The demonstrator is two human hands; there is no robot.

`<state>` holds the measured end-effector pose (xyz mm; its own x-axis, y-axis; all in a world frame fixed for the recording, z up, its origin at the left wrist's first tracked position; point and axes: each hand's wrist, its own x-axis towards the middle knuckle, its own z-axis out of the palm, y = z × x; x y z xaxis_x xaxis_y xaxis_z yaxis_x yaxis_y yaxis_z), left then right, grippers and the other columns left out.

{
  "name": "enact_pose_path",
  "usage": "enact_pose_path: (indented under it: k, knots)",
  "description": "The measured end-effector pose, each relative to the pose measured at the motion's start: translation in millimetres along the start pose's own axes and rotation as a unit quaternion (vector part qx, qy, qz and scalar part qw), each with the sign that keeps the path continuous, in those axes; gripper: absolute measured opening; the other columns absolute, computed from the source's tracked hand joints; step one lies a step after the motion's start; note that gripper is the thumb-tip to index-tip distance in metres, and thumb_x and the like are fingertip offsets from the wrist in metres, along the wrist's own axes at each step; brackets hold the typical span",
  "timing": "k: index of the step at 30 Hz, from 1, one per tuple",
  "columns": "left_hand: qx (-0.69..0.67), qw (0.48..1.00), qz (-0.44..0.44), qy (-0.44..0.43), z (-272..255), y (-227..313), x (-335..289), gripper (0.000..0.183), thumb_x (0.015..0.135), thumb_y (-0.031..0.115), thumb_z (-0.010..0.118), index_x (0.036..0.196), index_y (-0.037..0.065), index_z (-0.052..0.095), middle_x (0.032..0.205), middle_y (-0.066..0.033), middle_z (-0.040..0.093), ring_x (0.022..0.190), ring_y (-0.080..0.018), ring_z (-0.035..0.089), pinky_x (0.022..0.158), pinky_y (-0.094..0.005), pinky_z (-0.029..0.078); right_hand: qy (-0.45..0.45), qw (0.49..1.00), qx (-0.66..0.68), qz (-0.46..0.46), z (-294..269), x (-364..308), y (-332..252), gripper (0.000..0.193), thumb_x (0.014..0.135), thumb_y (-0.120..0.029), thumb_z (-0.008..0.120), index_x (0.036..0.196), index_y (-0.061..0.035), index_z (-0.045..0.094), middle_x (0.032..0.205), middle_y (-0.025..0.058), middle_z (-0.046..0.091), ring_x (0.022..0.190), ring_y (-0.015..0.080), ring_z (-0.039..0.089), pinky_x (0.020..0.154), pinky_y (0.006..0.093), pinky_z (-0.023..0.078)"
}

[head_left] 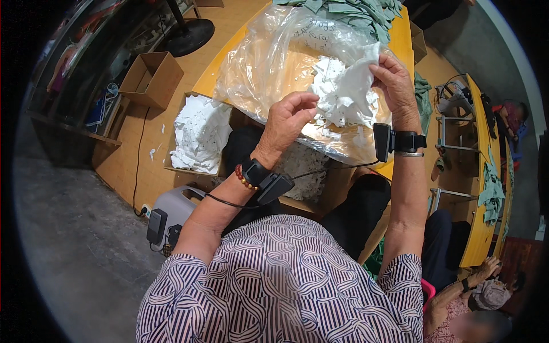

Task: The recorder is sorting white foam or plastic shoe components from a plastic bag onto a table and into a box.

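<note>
My right hand [396, 81] pinches the upper edge of a white cloth piece [359, 83] between thumb and fingers. The cloth hangs down over a loose pile of small white cloth pieces [327, 73]. This pile lies on a clear plastic bag [251, 68] spread on the yellow table [405, 54]. Left of the hanging cloth, my left hand [283, 123] has its fingers curled, with thumb and forefinger tips close together. Whatever may be between those tips is too small to make out.
Green cloth pieces [366, 20] lie heaped at the table's far end. A box of white cloth [200, 134] stands at the left, near an open cardboard box [151, 80]. Below the table edge is a box of white scraps [303, 171]. Another person [486, 291] sits at the lower right.
</note>
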<state>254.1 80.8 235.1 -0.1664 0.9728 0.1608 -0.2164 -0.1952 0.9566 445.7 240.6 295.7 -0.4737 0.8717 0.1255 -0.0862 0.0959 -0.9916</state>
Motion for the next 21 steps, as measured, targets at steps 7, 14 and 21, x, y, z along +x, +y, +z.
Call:
enact_pose_path:
  k: [7,14,21]
  knots:
    - [0.008,1.0,-0.007,0.003,-3.8,-2.0,7.0,0.047,0.077,0.014,0.063,0.119,0.002,0.046,0.111,-0.0098,0.051,0.102,-0.0142,0.047,0.087,-0.0255,0.04,-0.036,0.993,0.113,0.002,30.0,-16.1,-9.4,0.022,0.077,-0.006,0.059,0.099,-0.0029,0.059,0.085,0.0,0.06,0.077,0.0076,0.055,0.073,0.0199,0.044]
    - [0.171,0.973,0.155,0.003,2.1,18.6,24.2,0.08,0.064,0.034,0.073,0.129,0.006,0.035,0.12,-0.0161,0.045,0.114,-0.022,0.04,0.095,-0.0366,0.033,-0.15,0.983,-0.088,0.065,50.0,-23.9,-5.7,0.019,0.077,-0.005,0.059,0.096,-0.0034,0.061,0.09,-0.0007,0.06,0.083,0.0072,0.053,0.077,0.0199,0.041]
    - [-0.088,0.986,-0.091,-0.106,2.3,-7.6,20.7,0.039,0.076,0.009,0.064,0.111,-0.003,0.052,0.095,-0.0057,0.059,0.085,-0.0119,0.057,0.074,-0.0226,0.046,-0.179,0.957,-0.208,0.092,67.1,-24.8,-10.4,0.015,0.076,-0.014,0.062,0.089,-0.005,0.064,0.076,-0.0024,0.06,0.069,0.0076,0.052,0.062,0.0229,0.043]
